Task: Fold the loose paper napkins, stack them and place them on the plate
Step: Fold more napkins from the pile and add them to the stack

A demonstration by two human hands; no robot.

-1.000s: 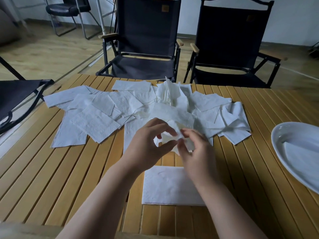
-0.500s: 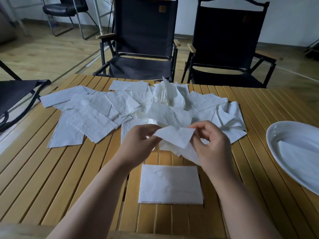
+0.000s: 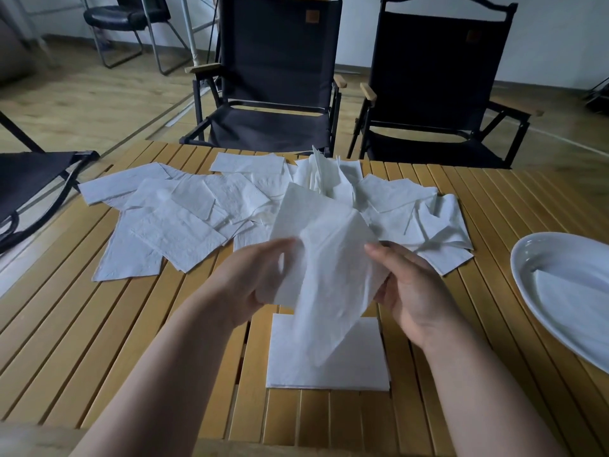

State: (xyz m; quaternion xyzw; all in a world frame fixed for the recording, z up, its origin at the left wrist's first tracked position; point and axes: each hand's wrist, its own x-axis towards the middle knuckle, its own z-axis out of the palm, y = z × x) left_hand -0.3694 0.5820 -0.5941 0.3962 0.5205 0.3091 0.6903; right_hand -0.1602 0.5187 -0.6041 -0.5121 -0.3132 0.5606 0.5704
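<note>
One napkin (image 3: 324, 255) between left hand (image 3: 250, 282) and right hand (image 3: 417, 291), above folded stack (image 3: 296, 361)

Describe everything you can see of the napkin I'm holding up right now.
The held napkin is thin white paper, opened out and rumpled, hanging in soft creases above the table. The left hand pinches its left edge, and the right hand holds its right edge. Its lower corner droops in front of a flat folded napkin lying below.

I note: held napkin (image 3: 324, 255) thin soft matt paper, creased; loose napkins (image 3: 184, 232) faintly embossed; table (image 3: 82, 341) slatted wood, smooth satin finish; plate (image 3: 527, 258) glossy white, ceramic-looking; chairs (image 3: 280, 61) matt black cloth, wooden armrests
</note>
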